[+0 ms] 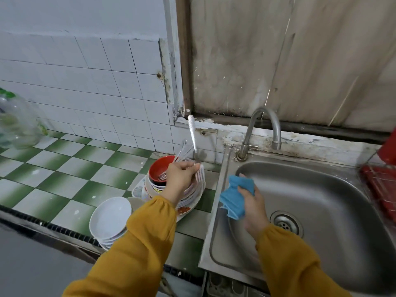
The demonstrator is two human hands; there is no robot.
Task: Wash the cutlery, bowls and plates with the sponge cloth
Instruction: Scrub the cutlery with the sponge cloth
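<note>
My left hand [179, 179] grips a metal fork [192, 133], its handle pointing up and its tines showing below my fingers, above a stack of bowls and plates [194, 197]. The top bowl is red [158, 168] and holds several more pieces of cutlery [182, 151]. My right hand [254, 203] holds a blue sponge cloth [233, 199] over the left side of the steel sink [321, 200]. A second stack of white plates [110, 217] sits at the counter's front edge.
The faucet [264, 125] arches over the sink's back rim, with no water running. A red dish rack [383, 183] stands at the right. A clear plastic jar [16, 121] sits at the far left of the green-and-white tiled counter [70, 168].
</note>
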